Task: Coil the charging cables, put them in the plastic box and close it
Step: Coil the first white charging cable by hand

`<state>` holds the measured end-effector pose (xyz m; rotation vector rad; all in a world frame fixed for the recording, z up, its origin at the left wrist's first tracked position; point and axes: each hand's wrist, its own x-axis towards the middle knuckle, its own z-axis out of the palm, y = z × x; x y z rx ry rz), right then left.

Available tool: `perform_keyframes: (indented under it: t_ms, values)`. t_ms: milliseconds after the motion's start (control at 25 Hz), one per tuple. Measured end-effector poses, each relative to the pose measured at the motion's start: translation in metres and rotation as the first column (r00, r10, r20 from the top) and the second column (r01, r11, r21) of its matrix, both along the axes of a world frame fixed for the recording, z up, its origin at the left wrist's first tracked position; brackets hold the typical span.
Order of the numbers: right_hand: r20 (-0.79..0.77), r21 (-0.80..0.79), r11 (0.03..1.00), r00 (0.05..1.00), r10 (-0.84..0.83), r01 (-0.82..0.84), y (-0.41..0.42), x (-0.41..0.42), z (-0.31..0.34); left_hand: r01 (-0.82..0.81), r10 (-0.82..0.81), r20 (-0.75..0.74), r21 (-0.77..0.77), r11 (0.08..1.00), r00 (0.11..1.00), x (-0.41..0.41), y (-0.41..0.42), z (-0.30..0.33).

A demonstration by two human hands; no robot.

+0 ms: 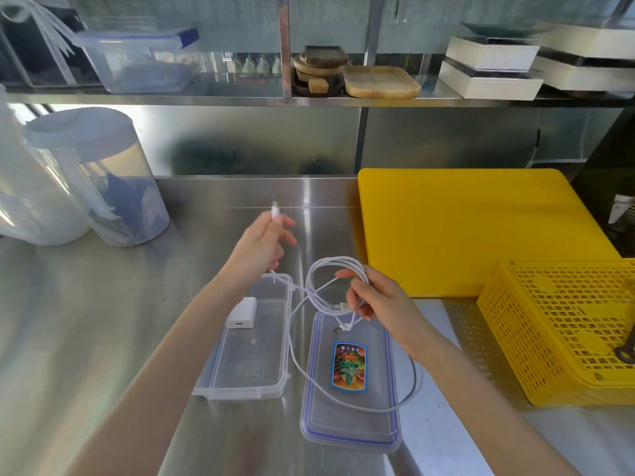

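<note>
One white charging cable [331, 286] is seen: several loops are pinched in the closed right hand [374, 300], and a plug end is gripped between the fingers of the left hand [264, 247], raised above the bench. The slack trails over one clear plastic lid with a blue seal and colourful label [350, 424]. One clear rectangular plastic box [247, 383] lies open just left of it, with one white charger block [242, 312] inside. The stainless steel bench [86, 321] is bare at the left; one yellow cutting board [481, 231] and one yellow perforated basket [563, 334] fill the right.
</note>
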<state>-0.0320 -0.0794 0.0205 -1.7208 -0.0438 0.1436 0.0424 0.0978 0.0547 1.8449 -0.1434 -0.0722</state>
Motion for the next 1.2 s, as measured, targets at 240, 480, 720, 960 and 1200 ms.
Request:
perform_keyframes:
  t_ms: [240,480,720,960,1200]
  values:
    - [0.074,-0.072,0.978,0.977,0.2,-0.195,0.001,-0.003,0.017,0.196,-0.141,-0.159,0.411,0.89,0.977,-0.012,-0.015,-0.012]
    - [-0.015,0.047,0.999,1.0,-0.013,0.014,0.0,0.004,0.014,0.403,-0.349,-0.272,0.178,0.898,0.897,-0.031,-0.017,-0.001]
    - [0.246,-0.202,0.932,0.937,-0.249,0.3,0.003,0.007,0.006,0.414,-0.386,-0.248,0.072,0.907,0.889,-0.035,-0.02,-0.008]
    - [0.292,-0.353,0.914,0.952,-0.094,0.198,0.011,0.005,0.005,0.269,-0.259,-0.228,0.011,0.963,0.938,-0.036,-0.029,-0.01]
    - [0.279,-0.211,0.924,0.926,-0.254,0.318,0.014,0.005,0.003,0.323,-0.295,-0.21,0.114,0.94,0.932,-0.035,-0.033,-0.014]
